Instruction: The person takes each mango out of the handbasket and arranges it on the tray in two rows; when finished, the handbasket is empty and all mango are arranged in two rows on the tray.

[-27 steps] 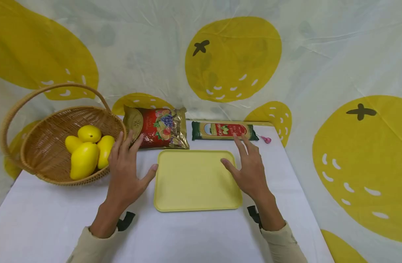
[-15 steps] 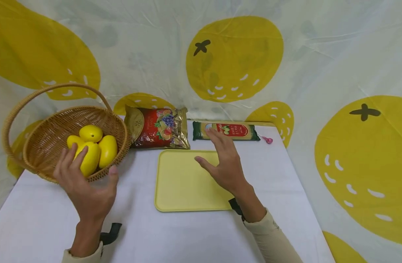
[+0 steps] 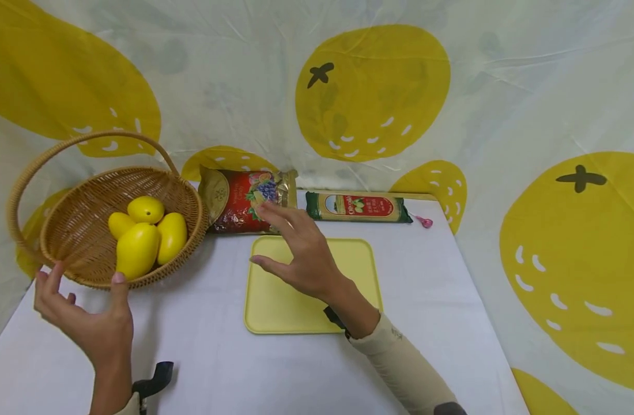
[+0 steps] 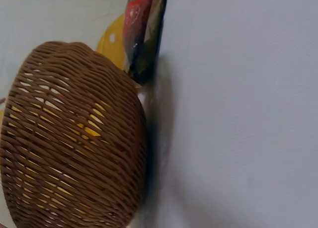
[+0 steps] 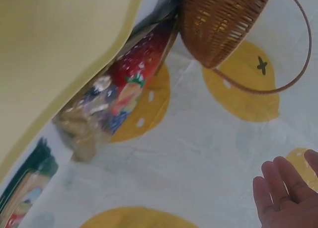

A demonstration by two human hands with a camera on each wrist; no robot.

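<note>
My left hand [image 3: 91,325] is at the near left side of a wicker basket [image 3: 83,230], fingers spread and bent, thumb apart, nothing held. Inside the basket lie several yellow mangoes [image 3: 138,248]. In the left wrist view the woven basket wall [image 4: 74,138] fills the left side. My right hand [image 3: 306,253] is over a pale yellow tray [image 3: 317,328], fingers extended to the left and holding nothing; the right wrist view shows its fingers [image 5: 283,181] at the lower right. Its fingertips overlap a red and gold candy bag [image 3: 239,202] in the head view.
A green-ended Olivoilà pasta pack [image 3: 358,207] lies at the back, right of the candy bag. Beside it is a pink lollipop [image 3: 425,221]. A white cloth covers the table [image 3: 208,357], and a fruit-print curtain [image 3: 234,75] hangs close behind.
My left hand has moved left and toward me, from beside the tray to the basket's near left side. My right hand has swung left across the tray. The objects have stayed put.
</note>
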